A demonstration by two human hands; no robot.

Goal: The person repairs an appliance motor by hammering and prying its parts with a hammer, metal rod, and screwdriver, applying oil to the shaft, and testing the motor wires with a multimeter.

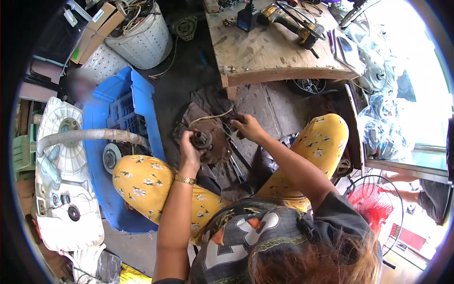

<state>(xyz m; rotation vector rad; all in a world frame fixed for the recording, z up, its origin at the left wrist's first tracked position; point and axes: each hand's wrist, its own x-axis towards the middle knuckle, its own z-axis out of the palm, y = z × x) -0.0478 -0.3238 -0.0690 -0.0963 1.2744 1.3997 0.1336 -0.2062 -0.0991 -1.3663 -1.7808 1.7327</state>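
My left hand (189,150) is closed around a round, dark metal part with a raised centre (203,139), which looks like a piece of a small motor. Under it lies a rusty brown mass (218,144) on a dark cloth (193,112), between my feet. My right hand (249,128) is to the right of the part, its fingers curled together on something dark that I cannot make out. A pale cord (210,116) runs across the cloth near that hand. A long metal tool (236,163) rests on the floor below, partly hidden.
A wooden table (260,61) ahead carries a cordless drill (291,26) and a dark bottle (245,18). At left stand a blue crate (124,220), a white machine panel (68,213) with a grey hose (92,136), and a perforated white tub (144,45). A red fan (371,203) stands right.
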